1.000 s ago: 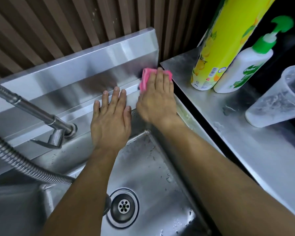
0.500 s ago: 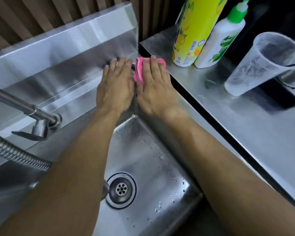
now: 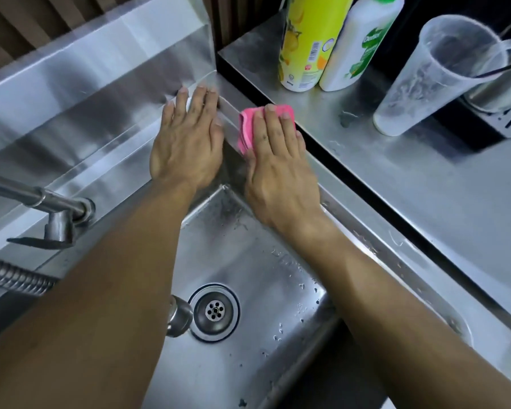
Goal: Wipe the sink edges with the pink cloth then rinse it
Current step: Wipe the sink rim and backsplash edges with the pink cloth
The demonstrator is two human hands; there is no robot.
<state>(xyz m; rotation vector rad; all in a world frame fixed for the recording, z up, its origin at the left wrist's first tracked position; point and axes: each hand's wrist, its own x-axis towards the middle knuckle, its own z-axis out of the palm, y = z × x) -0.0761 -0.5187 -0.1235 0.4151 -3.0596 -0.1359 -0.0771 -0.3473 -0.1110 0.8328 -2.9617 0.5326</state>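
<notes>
Right hand (image 3: 281,169) flat, fingers straight, pressing pink cloth (image 3: 245,128) onto right rim of sink (image 3: 351,221) near back corner. Left hand (image 3: 186,143) just beside, palm down on back ledge, fingers straight, holding nothing. Further right, on counter (image 3: 425,187): yellow can (image 3: 310,39), white bottle (image 3: 357,42), clear cup (image 3: 434,75) leaning sideways.

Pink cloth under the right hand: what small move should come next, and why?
Probably slide the cloth toward the person along the sink's right edge. The right hand presses it flat at that edge's far end, near the back corner, and water drops lie on the edge nearer the person.
</notes>
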